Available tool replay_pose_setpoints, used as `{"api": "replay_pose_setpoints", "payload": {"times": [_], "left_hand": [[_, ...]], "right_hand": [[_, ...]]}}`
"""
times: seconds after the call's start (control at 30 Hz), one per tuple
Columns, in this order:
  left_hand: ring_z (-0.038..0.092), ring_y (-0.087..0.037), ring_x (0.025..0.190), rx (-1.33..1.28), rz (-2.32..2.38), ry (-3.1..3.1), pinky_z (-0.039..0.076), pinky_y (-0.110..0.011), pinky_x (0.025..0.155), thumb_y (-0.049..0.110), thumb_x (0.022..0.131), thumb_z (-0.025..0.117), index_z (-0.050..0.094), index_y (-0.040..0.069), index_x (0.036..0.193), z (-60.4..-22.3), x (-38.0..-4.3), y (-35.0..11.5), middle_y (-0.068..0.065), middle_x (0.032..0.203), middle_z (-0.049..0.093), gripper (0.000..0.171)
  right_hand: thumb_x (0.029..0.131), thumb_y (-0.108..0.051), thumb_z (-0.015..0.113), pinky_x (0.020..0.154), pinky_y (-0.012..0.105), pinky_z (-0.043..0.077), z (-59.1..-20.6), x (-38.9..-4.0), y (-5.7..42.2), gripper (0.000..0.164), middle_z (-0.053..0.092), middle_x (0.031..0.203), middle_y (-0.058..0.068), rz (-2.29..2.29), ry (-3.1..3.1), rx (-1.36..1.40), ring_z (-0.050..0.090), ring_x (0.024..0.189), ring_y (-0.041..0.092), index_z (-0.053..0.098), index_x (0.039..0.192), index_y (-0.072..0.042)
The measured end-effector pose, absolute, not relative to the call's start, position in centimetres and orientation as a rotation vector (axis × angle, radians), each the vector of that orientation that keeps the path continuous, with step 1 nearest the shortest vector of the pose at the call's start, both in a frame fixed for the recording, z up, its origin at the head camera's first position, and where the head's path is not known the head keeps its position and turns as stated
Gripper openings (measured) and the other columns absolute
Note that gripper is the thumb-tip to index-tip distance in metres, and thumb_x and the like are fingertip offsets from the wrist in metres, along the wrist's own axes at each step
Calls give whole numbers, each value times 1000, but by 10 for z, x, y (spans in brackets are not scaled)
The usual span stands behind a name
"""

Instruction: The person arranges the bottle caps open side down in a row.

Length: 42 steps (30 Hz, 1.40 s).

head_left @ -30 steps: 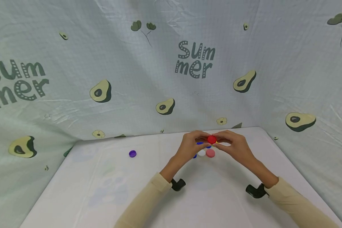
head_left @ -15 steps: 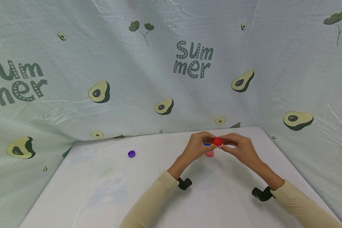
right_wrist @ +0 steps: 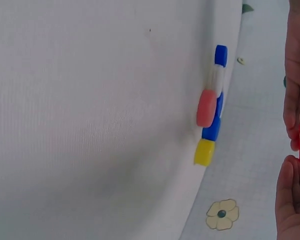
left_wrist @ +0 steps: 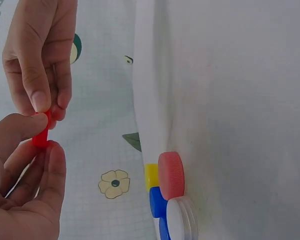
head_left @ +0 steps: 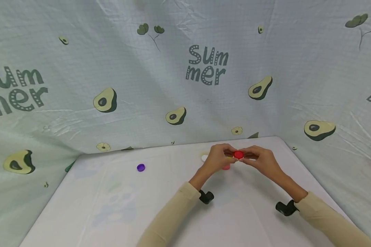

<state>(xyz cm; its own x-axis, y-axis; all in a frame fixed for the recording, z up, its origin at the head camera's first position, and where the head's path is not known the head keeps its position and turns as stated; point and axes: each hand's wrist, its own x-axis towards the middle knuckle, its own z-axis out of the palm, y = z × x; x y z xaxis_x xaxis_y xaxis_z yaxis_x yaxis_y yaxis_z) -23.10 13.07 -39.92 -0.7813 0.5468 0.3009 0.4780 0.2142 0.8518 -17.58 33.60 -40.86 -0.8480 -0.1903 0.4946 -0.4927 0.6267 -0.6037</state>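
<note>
In the head view, a red bottle cap (head_left: 238,154) is held above the far right part of the table between both hands. My left hand (head_left: 217,157) pinches it from the left side. From the right, my right hand (head_left: 262,160) pinches the opposite edge, thumb and fingers on it. The left wrist view shows the red cap edge-on between the two hands' fingertips. Below the hands lies a cluster of caps: a pink cap (left_wrist: 171,175), a yellow cap (left_wrist: 151,176), blue caps (right_wrist: 211,129) and a white cap (left_wrist: 177,220). My left hand hides most of them in the head view.
A purple cap (head_left: 141,167) lies apart on the left of the white table (head_left: 117,212). A white round piece (head_left: 204,158) shows just left of my left hand. Behind the table hangs a printed curtain (head_left: 142,85).
Both hands have moved a little to the right with the red cap between them. A white round piece now shows left of my left hand, while the blue caps are covered in the head view.
</note>
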Motion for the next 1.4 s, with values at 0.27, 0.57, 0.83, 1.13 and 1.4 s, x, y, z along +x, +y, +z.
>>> {"api": "replay_pose_setpoints", "payload": {"times": [0.27, 0.57, 0.83, 1.13, 1.4], "left_hand": [[67, -6, 80, 924, 1595, 2412, 57, -16, 74, 2, 84, 82, 76, 2, 107, -407, -241, 140, -5, 95, 75, 24], [66, -5, 80, 843, 1558, 2438, 56, -15, 75, 2, 83, 83, 77, 3, 105, -414, -249, 144, -3, 92, 75, 22], [64, -5, 77, 733, 1510, 2457, 55, -16, 76, 1, 82, 83, 77, 4, 101, -418, -254, 146, 0, 87, 74, 20], [63, -6, 75, 690, 1465, 2490, 56, -17, 73, -3, 81, 84, 78, 2, 99, -423, -258, 146, -3, 85, 74, 20], [61, -6, 74, 651, 1450, 2515, 54, -16, 71, -2, 79, 85, 79, 2, 97, -430, -260, 147, -2, 83, 73, 19]], "right_hand": [[83, -5, 83, 79, 17, 58, -415, -188, 344, 35, 74, 107, 10, 1140, -2565, 472, 74, 91, 19, 74, 117, -1], [86, -8, 82, 80, 27, 61, -422, -200, 348, 35, 74, 111, 16, 1215, -2631, 444, 74, 95, 25, 73, 119, 1], [86, -7, 81, 78, 25, 60, -426, -208, 347, 34, 75, 110, 15, 1258, -2680, 431, 74, 95, 24, 73, 118, 1], [87, -4, 80, 77, 25, 60, -436, -218, 346, 31, 75, 107, 16, 1208, -2743, 429, 74, 92, 24, 74, 116, 3], [86, -4, 79, 75, 27, 60, -437, -223, 346, 28, 76, 102, 13, 1159, -2800, 456, 74, 91, 23, 75, 113, 3]]}}
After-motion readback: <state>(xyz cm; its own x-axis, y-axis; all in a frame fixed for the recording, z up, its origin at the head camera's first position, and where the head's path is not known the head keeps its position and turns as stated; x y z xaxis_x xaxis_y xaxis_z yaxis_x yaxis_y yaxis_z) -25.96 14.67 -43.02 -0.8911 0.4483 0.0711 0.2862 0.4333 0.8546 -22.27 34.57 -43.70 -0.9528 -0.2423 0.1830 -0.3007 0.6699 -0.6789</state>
